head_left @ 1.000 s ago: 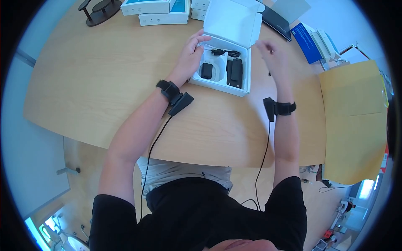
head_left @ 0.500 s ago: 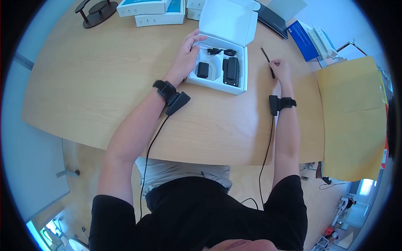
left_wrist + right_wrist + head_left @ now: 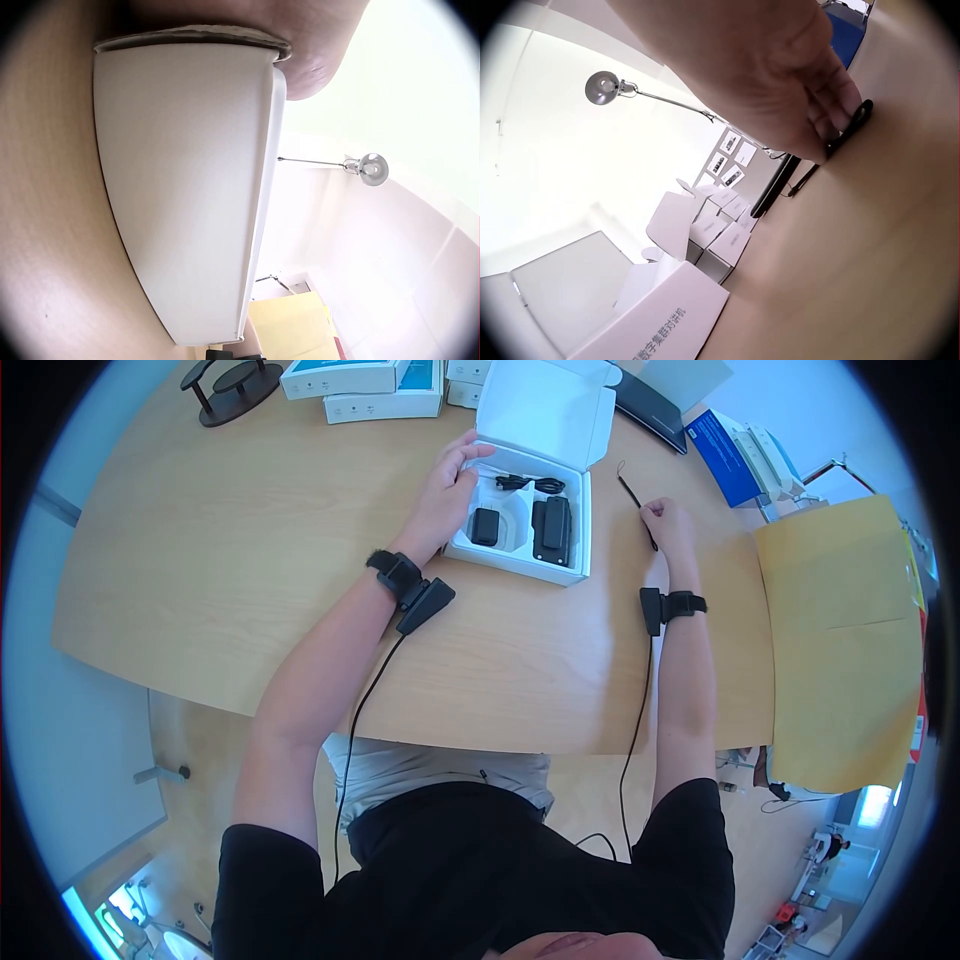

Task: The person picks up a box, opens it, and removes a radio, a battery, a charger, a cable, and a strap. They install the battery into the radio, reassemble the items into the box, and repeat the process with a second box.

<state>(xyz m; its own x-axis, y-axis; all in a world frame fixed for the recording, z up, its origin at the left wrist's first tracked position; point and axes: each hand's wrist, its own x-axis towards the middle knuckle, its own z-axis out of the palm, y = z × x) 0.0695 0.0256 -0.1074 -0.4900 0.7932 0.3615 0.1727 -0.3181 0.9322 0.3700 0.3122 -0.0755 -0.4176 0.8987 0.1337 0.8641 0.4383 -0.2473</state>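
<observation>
Lately, on the broad table (image 3: pixel 540 670), the right hand (image 3: pixel 668 523) has come away from beside the open white box (image 3: pixel 510 563) and down to the tabletop, where it pinches a slim black strap (image 3: pixel 628 491); so the strap lies outside the box, a little to its right, with one end running beyond the grip. Around this, a yellow sheet (image 3: pixel 840 650) spreads at the table's right edge, and a blue box (image 3: pixel 725 455) stands past the right hand. The raised lid (image 3: pixel 545 410) partly screens what lies behind it, while the white box's right wall stands between strap and contents. The left hand (image 3: pixel 445 495) rests at the left wall; much of it is hidden, so I cannot tell whether its fingers curl round the edge. Inside sit a black handset (image 3: pixel 552 530), a coiled cable (image 3: pixel 548 486) and a small black block (image 3: pixel 485 527).
</observation>
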